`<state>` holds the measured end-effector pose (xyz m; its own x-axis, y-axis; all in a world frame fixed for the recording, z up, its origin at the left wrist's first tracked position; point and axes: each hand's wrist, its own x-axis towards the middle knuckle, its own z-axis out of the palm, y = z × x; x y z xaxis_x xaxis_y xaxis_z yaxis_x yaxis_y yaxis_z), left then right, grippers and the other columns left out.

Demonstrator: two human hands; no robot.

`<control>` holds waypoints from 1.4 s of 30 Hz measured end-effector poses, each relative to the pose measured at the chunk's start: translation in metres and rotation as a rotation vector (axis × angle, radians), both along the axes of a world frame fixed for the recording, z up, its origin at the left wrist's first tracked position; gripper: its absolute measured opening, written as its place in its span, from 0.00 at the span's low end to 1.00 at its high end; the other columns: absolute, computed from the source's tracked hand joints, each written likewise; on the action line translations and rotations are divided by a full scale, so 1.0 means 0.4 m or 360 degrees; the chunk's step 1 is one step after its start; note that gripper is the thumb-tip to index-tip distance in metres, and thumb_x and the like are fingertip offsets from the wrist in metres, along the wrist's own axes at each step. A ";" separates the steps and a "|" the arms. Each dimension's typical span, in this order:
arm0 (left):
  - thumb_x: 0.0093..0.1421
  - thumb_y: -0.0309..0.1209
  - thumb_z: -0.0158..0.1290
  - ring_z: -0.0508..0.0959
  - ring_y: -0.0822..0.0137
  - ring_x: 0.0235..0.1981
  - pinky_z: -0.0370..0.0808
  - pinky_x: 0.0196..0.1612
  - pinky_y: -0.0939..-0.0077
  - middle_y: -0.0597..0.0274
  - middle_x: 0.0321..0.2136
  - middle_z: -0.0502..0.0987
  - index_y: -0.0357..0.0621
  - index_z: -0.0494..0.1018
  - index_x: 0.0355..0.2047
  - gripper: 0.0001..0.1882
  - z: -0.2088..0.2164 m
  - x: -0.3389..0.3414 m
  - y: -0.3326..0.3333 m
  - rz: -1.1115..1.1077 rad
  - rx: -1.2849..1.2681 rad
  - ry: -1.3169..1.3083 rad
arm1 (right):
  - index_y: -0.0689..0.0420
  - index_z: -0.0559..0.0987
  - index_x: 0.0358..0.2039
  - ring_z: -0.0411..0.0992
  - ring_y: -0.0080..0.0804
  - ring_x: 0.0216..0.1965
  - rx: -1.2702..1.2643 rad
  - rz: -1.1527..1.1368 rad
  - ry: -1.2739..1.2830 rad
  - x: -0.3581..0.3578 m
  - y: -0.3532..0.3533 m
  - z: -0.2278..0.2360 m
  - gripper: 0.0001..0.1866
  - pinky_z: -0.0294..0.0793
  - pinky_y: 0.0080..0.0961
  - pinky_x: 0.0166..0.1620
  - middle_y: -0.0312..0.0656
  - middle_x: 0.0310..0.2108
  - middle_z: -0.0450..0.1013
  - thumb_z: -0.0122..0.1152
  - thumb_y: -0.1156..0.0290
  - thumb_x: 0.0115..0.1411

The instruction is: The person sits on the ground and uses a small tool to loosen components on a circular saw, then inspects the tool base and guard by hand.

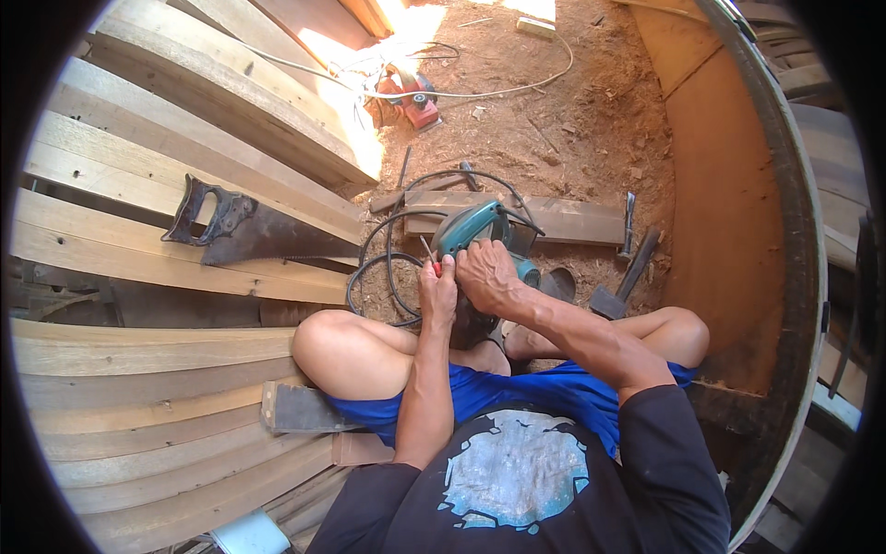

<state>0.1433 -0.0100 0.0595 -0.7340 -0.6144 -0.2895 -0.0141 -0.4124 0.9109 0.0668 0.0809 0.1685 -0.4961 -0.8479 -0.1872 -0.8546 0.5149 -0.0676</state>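
A teal corded power tool [478, 220] with a dark rounded body rests between my bent legs, over the sawdust-covered ground. My right hand [489, 272] is closed on its upper side, just below the teal handle. Close beside it, my left hand [438, 294] grips a small screwdriver [436, 267] with a red handle, its thin metal shaft pointing up and slightly left. The tool's black cord [360, 277] loops on the ground to the left. My hands and legs hide the tool's lower part.
Long wooden planks [138, 369] fill the left side, with a handsaw [277, 231] lying across them. A red power tool [411, 97] sits ahead. A hammer [626, 277] and a chisel-like tool [628, 222] lie right of a board [572, 222]. A brown curved panel [729, 203] stands at right.
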 end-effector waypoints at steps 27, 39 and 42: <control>0.74 0.35 0.51 0.76 0.72 0.36 0.76 0.43 0.71 0.63 0.37 0.80 0.37 0.76 0.48 0.13 -0.046 0.003 -0.024 -0.0010 -0.0079 -0.0046 | 0.60 0.81 0.37 0.76 0.45 0.45 -0.0011 -0.0033 0.0073 0.015 -0.010 0.010 0.14 0.71 0.39 0.44 0.51 0.38 0.78 0.66 0.68 0.50; 0.74 0.35 0.51 0.75 0.73 0.34 0.75 0.40 0.72 0.65 0.36 0.79 0.37 0.76 0.46 0.12 -0.031 0.005 -0.023 -0.0036 -0.0043 -0.0013 | 0.60 0.82 0.37 0.76 0.43 0.43 0.0112 -0.0002 0.0042 0.010 -0.012 0.022 0.14 0.70 0.37 0.43 0.49 0.37 0.78 0.65 0.68 0.50; 0.73 0.35 0.51 0.75 0.73 0.34 0.75 0.41 0.72 0.64 0.35 0.79 0.36 0.76 0.46 0.13 -0.015 0.003 -0.018 -0.0060 -0.0065 -0.0007 | 0.60 0.82 0.37 0.75 0.43 0.43 0.0092 0.0024 0.0046 0.009 -0.005 0.012 0.14 0.70 0.37 0.43 0.49 0.37 0.77 0.65 0.67 0.50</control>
